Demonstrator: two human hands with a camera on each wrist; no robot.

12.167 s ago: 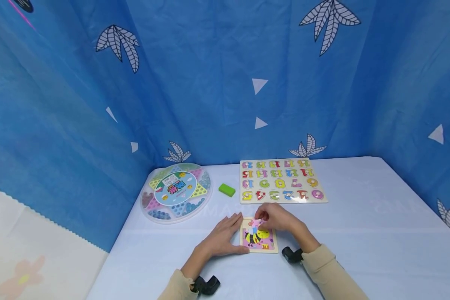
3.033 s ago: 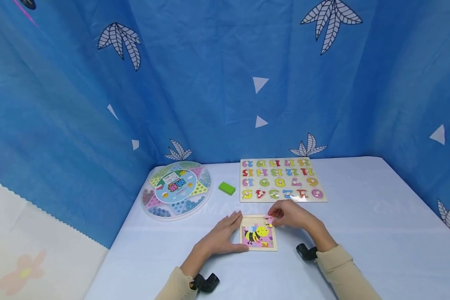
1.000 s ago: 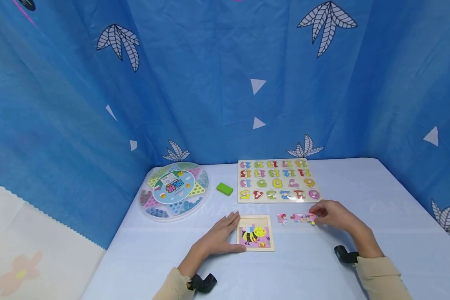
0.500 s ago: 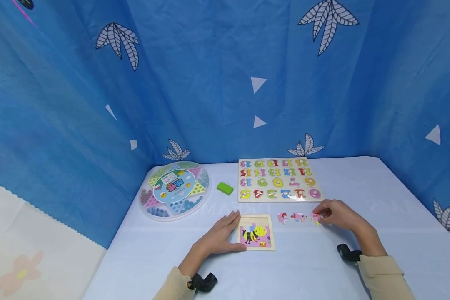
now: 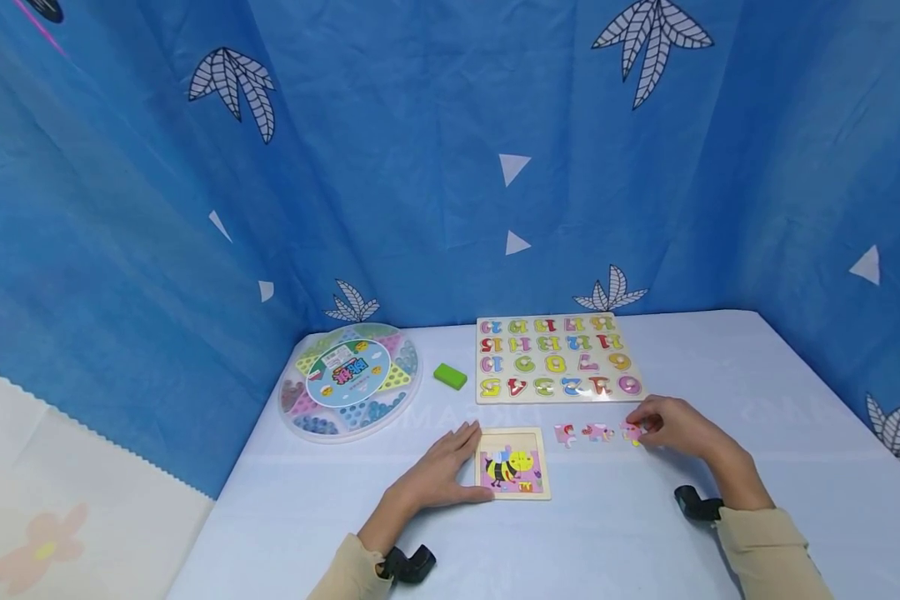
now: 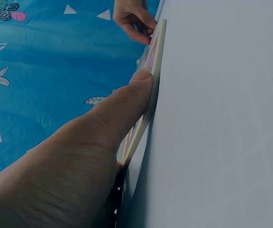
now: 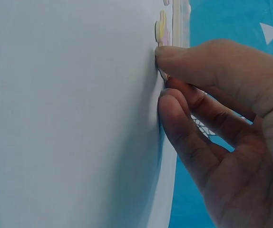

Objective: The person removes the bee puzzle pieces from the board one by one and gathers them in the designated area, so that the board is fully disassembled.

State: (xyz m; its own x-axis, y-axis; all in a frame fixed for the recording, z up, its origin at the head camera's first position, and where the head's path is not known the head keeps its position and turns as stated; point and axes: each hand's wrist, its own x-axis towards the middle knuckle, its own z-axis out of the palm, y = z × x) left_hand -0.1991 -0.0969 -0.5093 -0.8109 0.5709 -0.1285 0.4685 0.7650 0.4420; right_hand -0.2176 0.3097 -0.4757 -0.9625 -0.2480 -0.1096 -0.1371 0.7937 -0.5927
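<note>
My left hand [image 5: 437, 477] lies flat at the left side of a small wooden jigsaw tray [image 5: 546, 479], fingers straight by its upper left corner and thumb on its lower edge. The left wrist view shows that thumb [image 6: 127, 104] pressing the rim. A bee picture [image 5: 504, 472] fills the tray's lower part; bare wood shows above. To the right, my right hand [image 5: 678, 429] pinches a pink and yellow jigsaw piece [image 5: 630, 432] at the tabletop, its thumb partly covering it in the right wrist view. Two other pink pieces, one nearer the tray [image 5: 565, 435] and one between [image 5: 597, 432], lie loose.
Behind the tray lies a wooden number board [image 5: 555, 358]. A green block [image 5: 450, 377] sits left of it, beside a round marble game box [image 5: 348, 383]. Blue curtains [image 5: 435, 167] hang behind and at both sides of the white-covered table [image 5: 570, 550].
The right hand has carried jigsaw pieces out of the tray's upper part to a row on its right. Over the last half second it has stayed nearly still. The left hand keeps its place.
</note>
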